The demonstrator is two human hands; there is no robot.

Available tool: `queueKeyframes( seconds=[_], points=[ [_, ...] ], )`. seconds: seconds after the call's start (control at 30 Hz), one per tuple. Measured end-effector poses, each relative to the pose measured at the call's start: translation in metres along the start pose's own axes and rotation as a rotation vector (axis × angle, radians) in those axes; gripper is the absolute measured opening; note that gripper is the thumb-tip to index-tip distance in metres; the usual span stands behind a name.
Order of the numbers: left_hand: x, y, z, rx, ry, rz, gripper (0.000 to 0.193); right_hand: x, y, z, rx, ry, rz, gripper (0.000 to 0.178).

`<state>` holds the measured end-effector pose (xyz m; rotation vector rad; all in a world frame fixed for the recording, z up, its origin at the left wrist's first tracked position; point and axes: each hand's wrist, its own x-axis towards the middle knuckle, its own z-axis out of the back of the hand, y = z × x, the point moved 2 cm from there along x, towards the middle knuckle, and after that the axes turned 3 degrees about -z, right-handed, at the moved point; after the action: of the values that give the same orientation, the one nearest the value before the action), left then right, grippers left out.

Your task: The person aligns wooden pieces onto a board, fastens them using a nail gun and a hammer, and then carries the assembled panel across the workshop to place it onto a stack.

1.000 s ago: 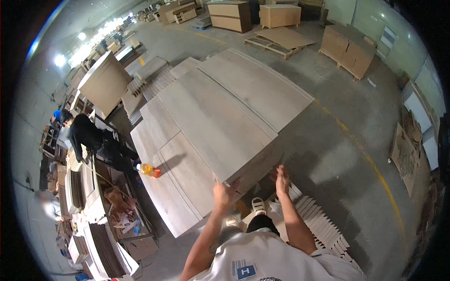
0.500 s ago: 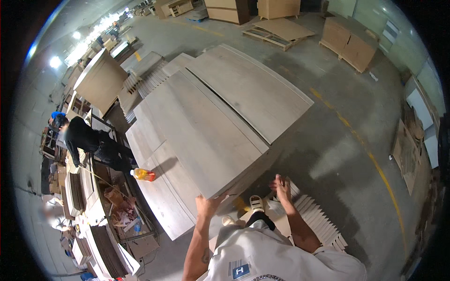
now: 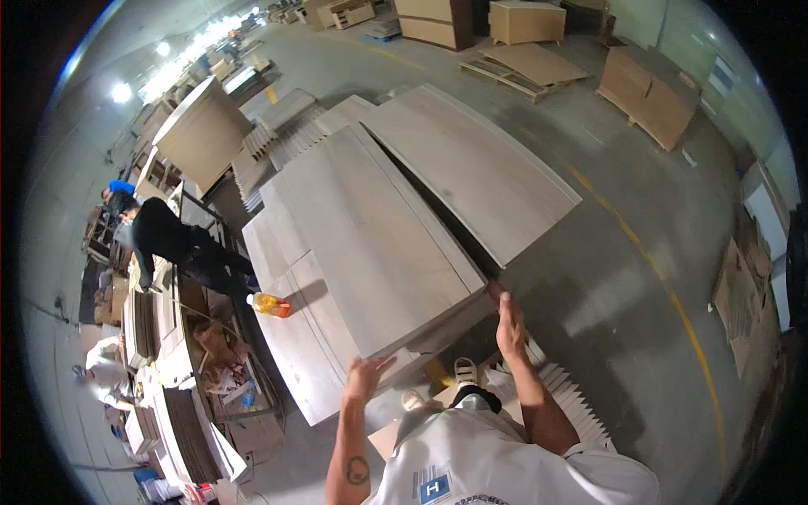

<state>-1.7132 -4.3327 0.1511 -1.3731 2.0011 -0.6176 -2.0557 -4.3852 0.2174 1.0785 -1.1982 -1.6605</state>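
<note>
A wide grey wood-grain panel (image 3: 383,244) lies on top of a stack in front of me. My left hand (image 3: 366,376) is at its near left corner, fingers stretched out along the near edge. At the near right corner my right hand (image 3: 507,324) is held upright, fingers extended, close to or touching the edge. To the right lies a second grey panel (image 3: 480,172), with a dark wedge-shaped gap between the two. On the left, a lower pale panel (image 3: 295,362) shows beneath. A bottle of orange-yellow liquid (image 3: 269,305) lies on the left side of the stack.
By my feet is a stack of thin strips (image 3: 564,396). A person in black (image 3: 181,244) works at a cluttered bench on the left; another in white (image 3: 108,370) is nearer. A yellow floor line (image 3: 656,265) curves along the right. Board-laden pallets (image 3: 530,71) stand far off.
My right hand has moved up to the panel's near right corner. My left hand has loosened from the near left corner. The gap between the two panels has widened.
</note>
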Motion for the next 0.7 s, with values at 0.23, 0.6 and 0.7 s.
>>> queueKeyframes(
  seconds=[0.23, 0.6, 0.7],
  points=[
    [0.043, -0.025, -0.082, 0.001, -0.474, -0.180, 0.088, 0.049, -0.002, 0.001, 0.031, 0.275, -0.220, 0.086],
    [0.029, -0.019, -0.083, -0.016, -0.510, -0.126, 0.105, 0.029, -0.021, 0.000, 0.261, 0.296, -0.179, 0.090],
    [0.013, -0.001, -0.069, -0.080, -0.516, -0.063, 0.085, 0.020, -0.066, 0.016, 0.396, 0.237, -0.141, 0.080]
  ],
)
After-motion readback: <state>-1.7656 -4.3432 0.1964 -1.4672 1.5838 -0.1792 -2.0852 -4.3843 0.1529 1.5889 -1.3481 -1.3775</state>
